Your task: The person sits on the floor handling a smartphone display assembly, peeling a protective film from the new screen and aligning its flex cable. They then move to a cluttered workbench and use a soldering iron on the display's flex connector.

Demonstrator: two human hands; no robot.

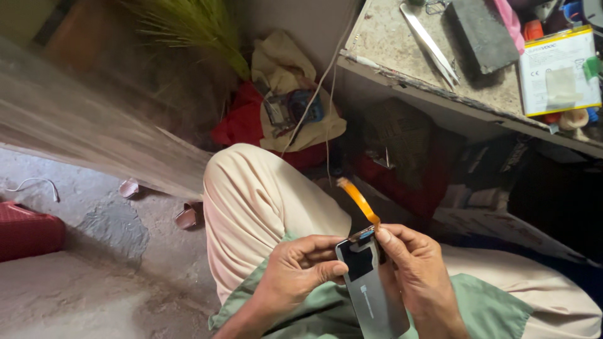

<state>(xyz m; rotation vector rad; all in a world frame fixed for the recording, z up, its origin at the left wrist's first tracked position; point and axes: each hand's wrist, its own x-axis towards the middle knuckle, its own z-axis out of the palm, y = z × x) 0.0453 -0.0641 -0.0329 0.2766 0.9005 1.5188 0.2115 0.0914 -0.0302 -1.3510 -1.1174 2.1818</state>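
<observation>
Single head-worn view, looking steeply down and slightly forward over the lap, close above both hands at the lower edge. Tilted frame: bench (402,47) edge slanting across the upper right, concrete floor (94,276) farther off at left.

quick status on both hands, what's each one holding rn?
Left hand: closed on the left edge of the grey phone panel.
Right hand: closed on the panel's right side, fingertips at the base of the orange flex ribbon.
</observation>
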